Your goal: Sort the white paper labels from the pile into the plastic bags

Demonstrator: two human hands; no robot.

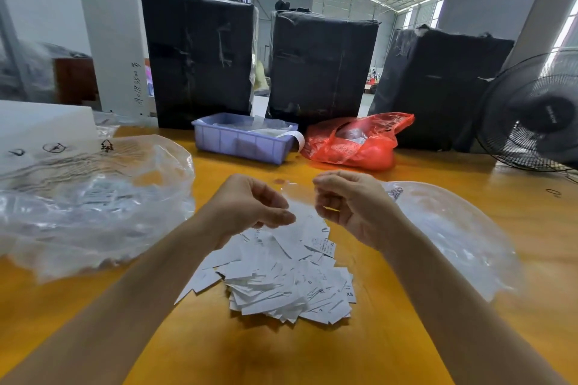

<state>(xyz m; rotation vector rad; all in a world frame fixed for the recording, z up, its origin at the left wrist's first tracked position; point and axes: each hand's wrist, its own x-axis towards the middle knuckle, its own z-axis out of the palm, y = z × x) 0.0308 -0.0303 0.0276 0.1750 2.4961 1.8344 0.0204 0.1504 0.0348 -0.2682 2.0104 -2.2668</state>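
1. Head view, centre: left hand [250,203] and right hand [347,206] raised above the table [281,353], both pinching a small clear plastic bag [301,201] stretched btwn them; fingers curled, thumb vs fingertips on each side. Can't tell if bag mouth is open.
2. Below hands: pile of white paper labels [281,278] lying loose on yellow tabletop, overlapping, some w/ size print (S, XL, XS) near right edge of pile. Top of pile seen thru the held bag.
3. Left: large crumpled clear bag [93,197] on table, printed slips visible inside, touching a white box [40,131] behind it.
4. Right: another clear bag [453,228] lying flat, partly behind right wrist.
5. Back of table: blue plastic bin [240,144] w/ white strip hanging over its right end; red plastic bag [356,144] just beside it.
6. Behind those: three black wrapped bundles [322,66] standing upright in a row.
7. Far right: black fan [531,116], partly cut by frame edge.
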